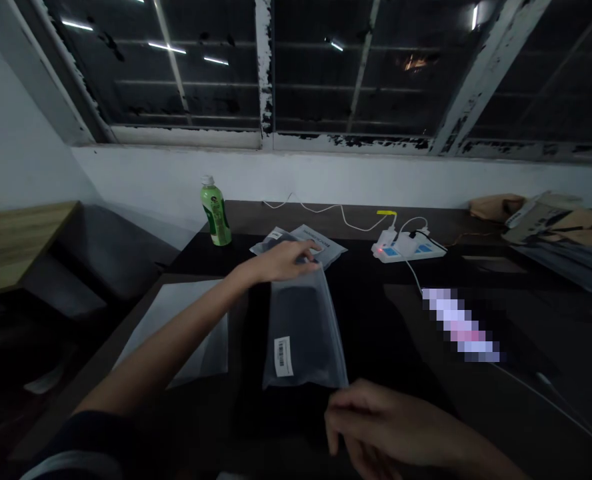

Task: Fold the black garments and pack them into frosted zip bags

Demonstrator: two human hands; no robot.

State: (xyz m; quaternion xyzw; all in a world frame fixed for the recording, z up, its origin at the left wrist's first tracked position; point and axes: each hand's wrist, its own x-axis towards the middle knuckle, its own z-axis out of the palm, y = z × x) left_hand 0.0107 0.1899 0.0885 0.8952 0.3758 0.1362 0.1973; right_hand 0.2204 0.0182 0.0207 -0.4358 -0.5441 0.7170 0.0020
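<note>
A frosted plastic bag with dark contents and a white barcode label lies lengthwise on the dark table. My left hand reaches over its far end, fingers spread near the top corner. Beneath and beyond that hand are other frosted packets. My right hand is beside the near right corner of the bag, its fingers curled and partly blurred; whether they pinch the bag's edge is unclear. Under my left forearm rests a flat pale sheet or bag.
A green bottle stands at the back left. Behind on the right is a white power strip with plugs and cables. A pixelated device lies on the right, with brown and clear packaging farther back.
</note>
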